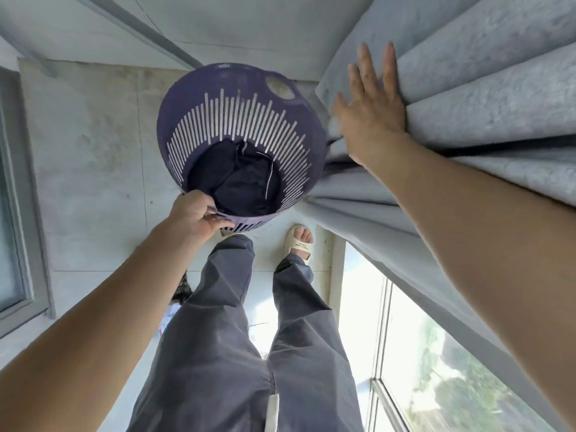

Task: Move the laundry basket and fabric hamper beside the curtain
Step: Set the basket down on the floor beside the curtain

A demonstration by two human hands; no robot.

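A round purple plastic laundry basket with slotted walls hangs in front of me, tilted so I look into it. Dark clothes lie at its bottom. My left hand grips its near rim. The grey curtain hangs in thick folds on the right, its lower folds touching the basket's right side. My right hand presses flat against the curtain, fingers spread, just right of the basket. No fabric hamper is in view.
A window runs along the lower right under the curtain. A grey-framed door or window stands at the left. My legs in grey trousers and a cream sandal stand on the pale concrete floor.
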